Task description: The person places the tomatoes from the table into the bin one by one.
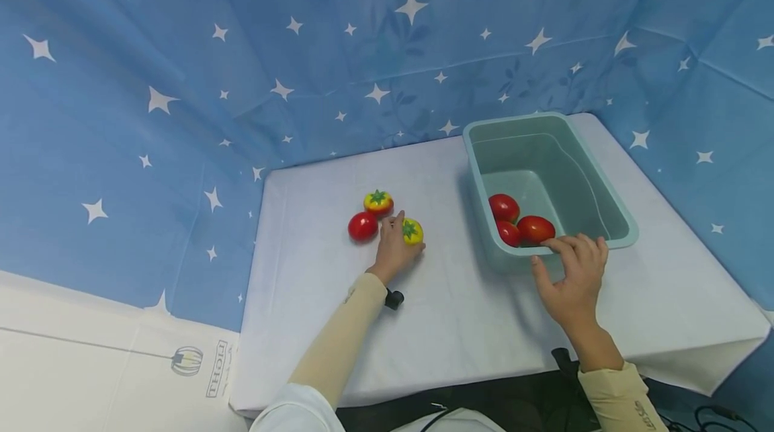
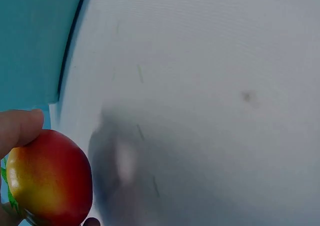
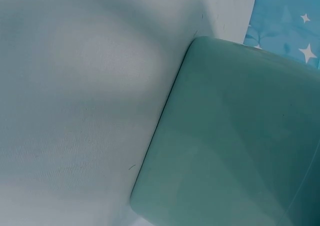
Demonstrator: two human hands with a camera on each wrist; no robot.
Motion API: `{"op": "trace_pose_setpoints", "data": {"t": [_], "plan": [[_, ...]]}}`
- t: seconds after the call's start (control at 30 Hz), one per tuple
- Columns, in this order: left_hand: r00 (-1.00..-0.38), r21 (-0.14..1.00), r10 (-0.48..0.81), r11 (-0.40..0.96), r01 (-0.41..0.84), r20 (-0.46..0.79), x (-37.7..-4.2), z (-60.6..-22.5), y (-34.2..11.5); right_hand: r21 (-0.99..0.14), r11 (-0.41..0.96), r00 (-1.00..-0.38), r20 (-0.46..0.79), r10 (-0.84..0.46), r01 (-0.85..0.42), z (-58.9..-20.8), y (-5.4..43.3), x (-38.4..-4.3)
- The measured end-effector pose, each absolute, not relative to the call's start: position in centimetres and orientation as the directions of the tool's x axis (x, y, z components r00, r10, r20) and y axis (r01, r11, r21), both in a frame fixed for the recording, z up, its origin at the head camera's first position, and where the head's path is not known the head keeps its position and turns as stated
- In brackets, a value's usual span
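Note:
My left hand (image 1: pixel 396 249) holds a yellow-and-red tomato (image 1: pixel 413 231) with a green top, over the middle of the table. In the left wrist view the thumb lies on the upper side of this tomato (image 2: pixel 52 178), and a shadow falls on the cloth beside it. Just left of that hand, a plain red tomato (image 1: pixel 363 226) touches another yellow-and-red one (image 1: pixel 379 203). My right hand (image 1: pixel 574 284) grips the near rim of a green plastic bin (image 1: pixel 490 244), its fingers bent over the edge and thumb outside. Inside the bin are three red tomatoes (image 1: pixel 535 230), bunched at the near left.
A white cloth (image 1: pixel 314 311) covers the table. Blue star-patterned curtain (image 1: pixel 338 69) hangs behind and at both sides. The bin stands toward the table's right back. At the lower left is a white printed panel (image 1: pixel 109 358), and cables (image 1: pixel 719 415) lie at the lower right.

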State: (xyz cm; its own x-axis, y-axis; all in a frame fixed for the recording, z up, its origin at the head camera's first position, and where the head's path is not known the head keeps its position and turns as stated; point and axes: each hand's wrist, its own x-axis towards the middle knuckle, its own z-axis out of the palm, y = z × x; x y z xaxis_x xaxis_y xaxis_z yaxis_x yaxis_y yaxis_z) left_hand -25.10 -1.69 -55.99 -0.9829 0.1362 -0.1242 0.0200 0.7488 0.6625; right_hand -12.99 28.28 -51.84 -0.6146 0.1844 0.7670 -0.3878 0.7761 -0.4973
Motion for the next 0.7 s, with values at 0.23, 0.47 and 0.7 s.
{"op": "trace_pose_setpoints", "data": {"t": [0.23, 0.47, 0.7], "plan": [[-0.993, 0.726, 0.1, 0.687, 0.023, -0.064, -25.7, -55.1, -1.7, -0.501, 0.772, -0.613, 0.767, 0.187, -0.392, -51.8, 28.2, -13.0], [-0.995, 0.793, 0.054, 0.609, -0.036, -0.086, -25.8, -53.6, -1.4, -0.502, 0.776, -0.618, 0.763, 0.19, -0.382, -51.9, 28.2, -12.9], [-0.993, 0.839, 0.12, 0.541, 0.061, -0.005, -26.3, -50.5, -0.1, -0.5, 0.774, -0.616, 0.766, 0.185, -0.389, -51.9, 28.3, -13.0]]}}
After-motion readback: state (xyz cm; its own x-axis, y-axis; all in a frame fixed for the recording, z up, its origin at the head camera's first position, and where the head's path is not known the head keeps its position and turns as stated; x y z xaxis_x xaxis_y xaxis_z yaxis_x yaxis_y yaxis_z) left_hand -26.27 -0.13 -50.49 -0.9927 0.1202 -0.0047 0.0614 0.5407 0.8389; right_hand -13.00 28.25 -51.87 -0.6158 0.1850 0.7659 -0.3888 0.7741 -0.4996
